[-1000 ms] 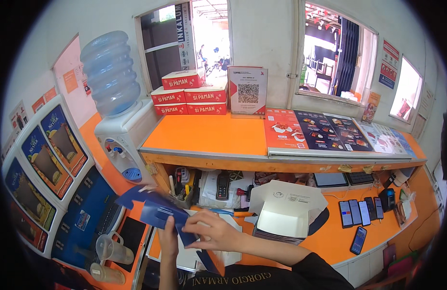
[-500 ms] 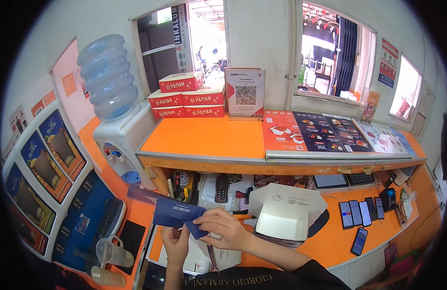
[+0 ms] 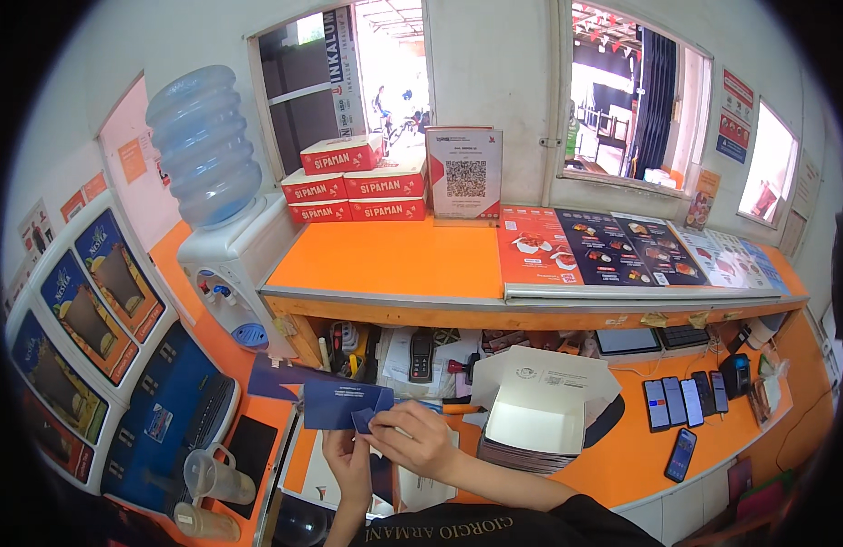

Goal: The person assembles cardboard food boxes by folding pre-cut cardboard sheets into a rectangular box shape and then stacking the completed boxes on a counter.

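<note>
Since the frame half a second ago, the dark blue card piece [image 3: 335,407] and the left hand [image 3: 349,463] have shifted slightly to the right, and the right hand [image 3: 417,439] has moved a little with them. At far left, a clear jug [image 3: 223,479] stands beside a black mat [image 3: 255,436], well apart from the work. The card is held up above the counter, in front of the low shelf. The left hand is narrow, pinching the card's lower edge between thumb and fingers. The right hand is curled, its fingertips on a small flap near the card's right end (whether the flap is gripped or only pressed, I cannot tell). Farther right, an open white box [image 3: 535,424] sits on a dark stack [image 3: 524,459], with several phones [image 3: 689,401] beyond.

The flap could tear or crease off its line if the right fingers push while the left pinch is slack; the unsupported left end could sag or twist, too. The main panel's long axis runs nearly level, left to right, its printed side facing up toward the wearer, while the left end points outward, away from both hands.
</note>
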`<state>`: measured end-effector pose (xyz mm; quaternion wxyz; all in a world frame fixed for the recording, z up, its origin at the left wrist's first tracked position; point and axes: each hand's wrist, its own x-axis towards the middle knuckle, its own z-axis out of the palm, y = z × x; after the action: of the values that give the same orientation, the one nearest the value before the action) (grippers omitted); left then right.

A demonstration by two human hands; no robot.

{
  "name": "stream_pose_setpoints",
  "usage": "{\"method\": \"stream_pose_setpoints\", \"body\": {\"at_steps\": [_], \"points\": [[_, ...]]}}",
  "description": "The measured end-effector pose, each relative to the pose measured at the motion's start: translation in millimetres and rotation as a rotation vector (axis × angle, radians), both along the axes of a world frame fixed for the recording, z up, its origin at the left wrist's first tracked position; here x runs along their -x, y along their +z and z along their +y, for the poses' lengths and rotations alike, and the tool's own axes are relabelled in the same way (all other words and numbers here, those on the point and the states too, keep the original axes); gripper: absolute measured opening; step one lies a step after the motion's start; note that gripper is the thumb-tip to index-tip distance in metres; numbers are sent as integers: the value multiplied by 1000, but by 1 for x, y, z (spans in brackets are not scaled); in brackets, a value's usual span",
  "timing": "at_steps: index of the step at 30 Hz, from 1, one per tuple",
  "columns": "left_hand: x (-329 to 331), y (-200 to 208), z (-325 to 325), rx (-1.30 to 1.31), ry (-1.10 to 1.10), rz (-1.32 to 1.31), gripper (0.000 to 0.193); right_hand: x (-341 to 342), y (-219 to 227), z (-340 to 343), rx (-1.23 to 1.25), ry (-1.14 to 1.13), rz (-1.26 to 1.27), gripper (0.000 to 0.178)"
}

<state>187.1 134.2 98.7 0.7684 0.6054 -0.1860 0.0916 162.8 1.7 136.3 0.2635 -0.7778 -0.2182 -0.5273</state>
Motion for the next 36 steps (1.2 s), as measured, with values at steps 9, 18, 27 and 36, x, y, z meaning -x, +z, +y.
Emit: {"method": "stream_pose_setpoints", "body": {"at_steps": [9,18,27,36], "points": [[-1,9,-4,-57,-32,-53,25,-2,7,3,-55,57,-42,15],[-8,-10,3,205,-24,-179,53,-1,-1,4,17,114,-27,18],[-12,3,-4,101,-67,-122,40,5,-3,-5,35,132,6,19],[5,7,-18,234,-75,-54,34,2,2,0,122,67,-123,22]]}}
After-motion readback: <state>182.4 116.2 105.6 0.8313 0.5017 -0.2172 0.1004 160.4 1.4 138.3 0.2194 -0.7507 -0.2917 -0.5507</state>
